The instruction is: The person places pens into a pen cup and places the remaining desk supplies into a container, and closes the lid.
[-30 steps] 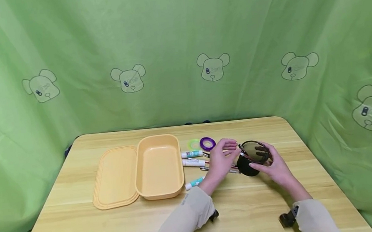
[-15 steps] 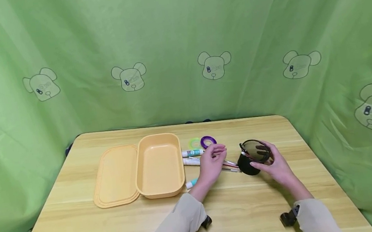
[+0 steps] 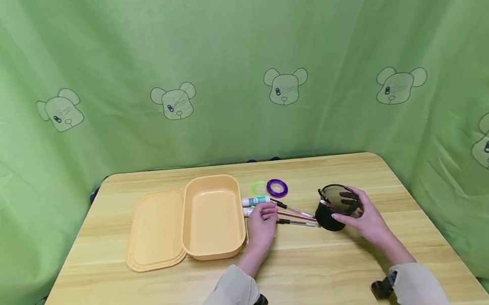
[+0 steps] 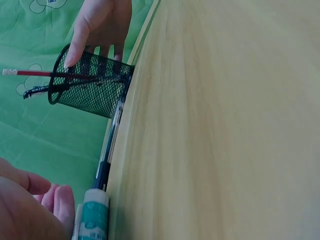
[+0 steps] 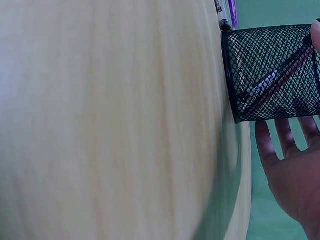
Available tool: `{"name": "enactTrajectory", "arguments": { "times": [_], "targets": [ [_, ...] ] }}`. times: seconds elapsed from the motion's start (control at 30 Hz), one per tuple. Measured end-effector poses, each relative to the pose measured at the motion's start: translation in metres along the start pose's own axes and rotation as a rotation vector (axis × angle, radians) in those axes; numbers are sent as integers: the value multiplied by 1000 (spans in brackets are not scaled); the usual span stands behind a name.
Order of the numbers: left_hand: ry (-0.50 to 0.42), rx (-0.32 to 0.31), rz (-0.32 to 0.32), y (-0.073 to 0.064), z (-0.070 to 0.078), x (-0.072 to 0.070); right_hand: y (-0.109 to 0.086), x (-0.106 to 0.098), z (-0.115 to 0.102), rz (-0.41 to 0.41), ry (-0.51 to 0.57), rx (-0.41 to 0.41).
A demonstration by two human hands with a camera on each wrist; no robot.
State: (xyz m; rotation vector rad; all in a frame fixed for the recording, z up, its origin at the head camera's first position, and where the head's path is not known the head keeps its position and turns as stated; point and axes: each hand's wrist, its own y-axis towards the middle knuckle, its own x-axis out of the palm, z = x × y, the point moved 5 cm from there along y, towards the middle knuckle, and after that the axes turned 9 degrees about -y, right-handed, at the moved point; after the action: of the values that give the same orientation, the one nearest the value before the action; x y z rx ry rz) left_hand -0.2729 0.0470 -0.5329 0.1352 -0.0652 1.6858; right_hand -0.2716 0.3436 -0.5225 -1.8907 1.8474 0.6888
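Observation:
My right hand [image 3: 367, 216] grips a black mesh pen cup [image 3: 329, 217] from its right side, thumb at the rim. In the left wrist view, a red pencil [image 4: 32, 73] with a white eraser and a black pen [image 4: 37, 91] lean out of the cup. My left hand [image 3: 260, 226] is low beside the glue sticks and pens, fingers loosely bent, nothing seen between thumb and fingers in the left wrist view. Near its fingertips lie a glue stick [image 3: 255, 201], two black-tipped pens, the upper pen [image 3: 295, 210] and lower pen [image 3: 299, 223], and a red pencil [image 3: 298, 216] between them.
An orange plastic box [image 3: 214, 222] stands open left of the left hand, with its lid [image 3: 155, 229] flat beside it. Behind the pens lie a purple tape roll [image 3: 277, 188] and a green tape roll [image 3: 258, 188]. A green curtain [image 3: 233, 138] surrounds the table.
My left hand has drawn back left from the pen cup and come down over the glue sticks, uncovering the pens. The right hand keeps its grip on the cup, almost still.

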Motion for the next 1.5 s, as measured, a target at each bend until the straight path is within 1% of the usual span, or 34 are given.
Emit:
{"name": "enactTrajectory", "arguments": {
  "times": [0.07,0.2,0.27,0.43,0.57,0.67,0.8,0.9,0.97,1.03,1.2,1.37,1.5],
  "targets": [
    [20,-1,5,-1,-3,-5,-2,1,1,-1,4,2],
    [53,-15,-5,-3,-7,-10,-4,3,2,-13,13,5],
    [70,-6,-12,-3,-8,-12,-4,5,2,-15,14,10],
    [86,16,-15,1,-8,-12,-1,6,2,-16,32,19],
    [87,4,-14,4,-9,-13,0,7,2,-21,42,26],
    [84,-1,-25,5,-9,-13,1,7,2,-20,38,25],
    [109,16,-46,7,-6,-12,1,6,0,-14,58,14],
    [157,49,-58,8,-4,-11,1,5,-1,-8,77,5],
    [194,77,-62,9,-3,-10,1,4,-1,-6,74,1],
    [226,92,-66,9,-3,-9,-1,3,-1,-2,74,-3],
    [311,53,-91,10,-5,-9,-2,2,2,7,75,-16],
    [411,84,-106,11,-2,-10,-1,2,4,12,78,-21],
    [422,88,-118,11,-1,-10,-1,3,4,12,80,-22]
  ]
}}
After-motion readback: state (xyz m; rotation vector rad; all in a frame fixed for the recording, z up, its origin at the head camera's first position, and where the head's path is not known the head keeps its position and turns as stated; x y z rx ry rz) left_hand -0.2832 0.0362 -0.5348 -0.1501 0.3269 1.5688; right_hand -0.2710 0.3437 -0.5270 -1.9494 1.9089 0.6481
